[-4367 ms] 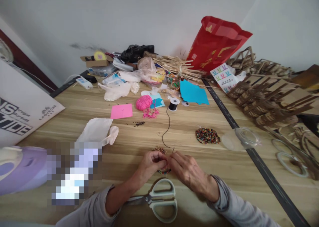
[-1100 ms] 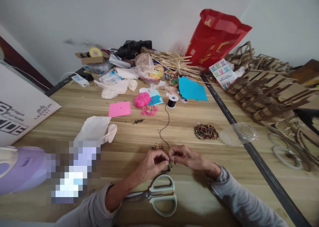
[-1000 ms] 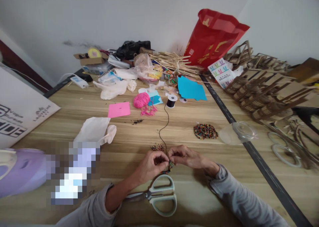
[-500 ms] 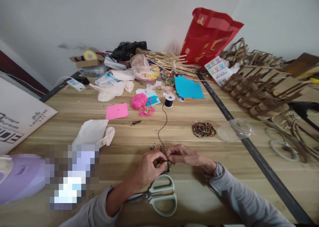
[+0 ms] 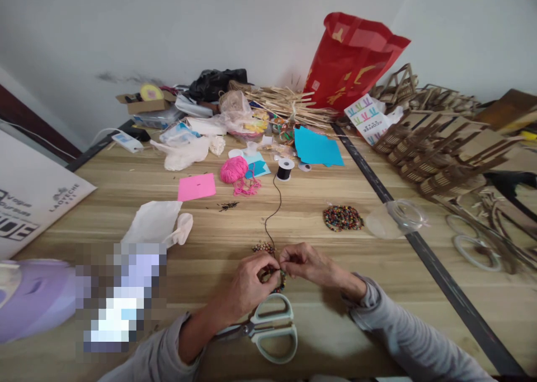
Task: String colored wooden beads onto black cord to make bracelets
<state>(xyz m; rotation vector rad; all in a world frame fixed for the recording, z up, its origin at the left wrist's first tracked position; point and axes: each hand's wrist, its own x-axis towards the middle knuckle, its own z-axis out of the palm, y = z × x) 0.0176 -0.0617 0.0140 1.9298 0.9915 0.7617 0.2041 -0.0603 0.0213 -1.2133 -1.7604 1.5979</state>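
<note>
Near the worktop's (image 5: 377,315) front edge, the left hand (image 5: 247,284) and right hand (image 5: 308,262) pinched a partly beaded cord (image 5: 272,214). A short beaded strand (image 5: 280,281) was strung; a pile of loose beads (image 5: 343,218) remained.

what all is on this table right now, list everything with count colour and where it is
beaded strand: 1, multicoloured, pinched between both hands
black cord: 1, runs from spool to hands
cord spool: 1, black and white, table centre back
loose bead pile: 1, multicoloured, right of cord
small bead cluster: 1, brownish, just beyond the hands
scissors: 1, pale green handles, near edge
pink yarn ball: 1, left of spool
pink paper: 1, left of yarn
blue paper: 1, behind spool
red bag: 1, against wall
clear lid: 1, right of bead pile
left hand: grip on strand
right hand: grip on strand
</note>
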